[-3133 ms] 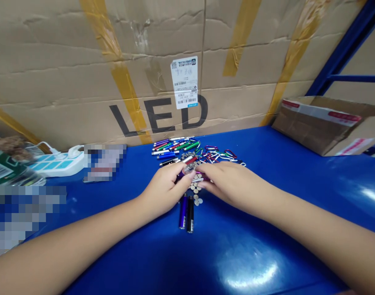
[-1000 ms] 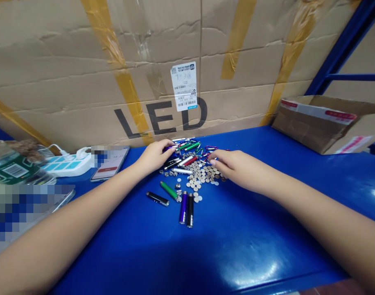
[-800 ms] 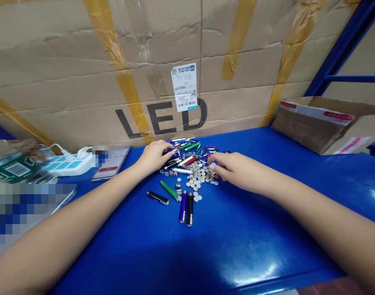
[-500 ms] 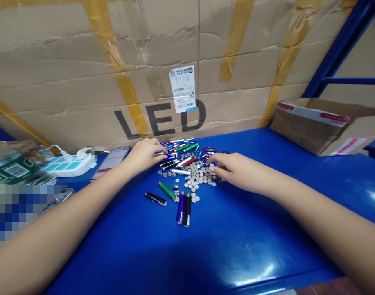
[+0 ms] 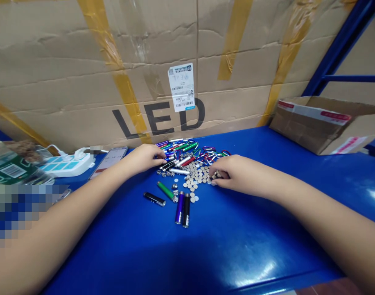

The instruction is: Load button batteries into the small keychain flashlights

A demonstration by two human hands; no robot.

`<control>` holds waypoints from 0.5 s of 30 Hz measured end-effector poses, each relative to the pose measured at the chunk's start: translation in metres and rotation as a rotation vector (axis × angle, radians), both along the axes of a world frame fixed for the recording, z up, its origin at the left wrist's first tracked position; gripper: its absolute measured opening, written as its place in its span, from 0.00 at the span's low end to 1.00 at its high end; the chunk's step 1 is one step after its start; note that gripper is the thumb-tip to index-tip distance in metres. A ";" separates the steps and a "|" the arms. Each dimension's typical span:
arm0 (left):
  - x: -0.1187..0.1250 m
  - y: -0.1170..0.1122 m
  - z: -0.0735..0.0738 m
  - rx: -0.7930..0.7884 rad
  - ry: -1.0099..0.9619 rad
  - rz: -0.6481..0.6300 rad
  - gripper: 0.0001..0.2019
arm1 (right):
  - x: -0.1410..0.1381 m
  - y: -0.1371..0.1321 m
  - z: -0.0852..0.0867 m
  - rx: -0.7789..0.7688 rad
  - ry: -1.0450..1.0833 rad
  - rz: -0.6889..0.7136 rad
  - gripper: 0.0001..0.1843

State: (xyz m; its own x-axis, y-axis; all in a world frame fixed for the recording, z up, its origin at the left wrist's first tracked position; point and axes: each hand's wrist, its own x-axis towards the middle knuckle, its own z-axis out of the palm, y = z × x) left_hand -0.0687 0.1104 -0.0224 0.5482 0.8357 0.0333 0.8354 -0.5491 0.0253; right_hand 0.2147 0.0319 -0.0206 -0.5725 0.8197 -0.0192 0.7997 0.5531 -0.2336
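My left hand (image 5: pixel 144 159) lies palm down on the blue table (image 5: pixel 236 246), fingers loosely curled, the fingertips touching the near end of a heap of small flashlights (image 5: pixel 177 152); I cannot tell whether it has hold of one. My right hand (image 5: pixel 233 172) also rests palm down, fingers bent, with the fingertips on the edge of a spread of button cells (image 5: pixel 198 175); whether a cell is pinched between them is hidden from me.

The cells lie between my two hands, too many and too small for me to count. The heap holds a dozen or so flashlights, in purple, green, red, silver and black. Nearer to me four more lie apart: a black one (image 5: pixel 154 199), a green one (image 5: pixel 165 190), and a purple (image 5: pixel 179 207) and a black (image 5: pixel 186 209) touching side by side. Coloured carabiner clips (image 5: pixel 213 153) lie tangled behind my right hand.

One big carton marked LED (image 5: pixel 157 82) walls off the back edge. One smaller open box (image 5: pixel 325 123) sits at the right rear, well apart. One power strip (image 5: pixel 66 166) and one phone (image 5: pixel 109 160) lie to the left. The near stretch of the table is bare blue up to its front edge.
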 end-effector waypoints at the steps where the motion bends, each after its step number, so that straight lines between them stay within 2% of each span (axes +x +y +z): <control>1: 0.001 -0.001 0.001 -0.006 0.009 0.017 0.13 | -0.001 0.000 -0.001 -0.002 -0.002 0.004 0.07; 5: 0.002 -0.006 0.005 0.005 -0.001 0.048 0.13 | -0.005 0.002 -0.009 0.014 0.016 0.003 0.09; 8: 0.003 -0.012 0.012 0.001 -0.108 0.108 0.12 | -0.007 0.004 -0.014 0.025 0.025 0.026 0.08; 11: 0.009 -0.020 0.015 -0.077 -0.372 0.180 0.14 | -0.009 0.004 -0.015 0.035 0.027 0.032 0.07; 14: 0.023 -0.033 0.010 -0.251 -0.708 0.134 0.15 | -0.007 0.003 -0.012 0.088 0.118 -0.008 0.06; 15: 0.029 -0.039 0.008 -0.293 -0.759 0.111 0.16 | -0.006 0.003 -0.011 0.125 0.183 -0.024 0.06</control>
State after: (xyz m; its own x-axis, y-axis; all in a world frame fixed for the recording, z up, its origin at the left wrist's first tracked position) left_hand -0.0396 0.0719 -0.0148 0.3783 0.9160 0.1338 0.5817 -0.3477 0.7353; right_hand 0.2089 0.0346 -0.0316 -0.5376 0.8225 0.1858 0.7635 0.5683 -0.3066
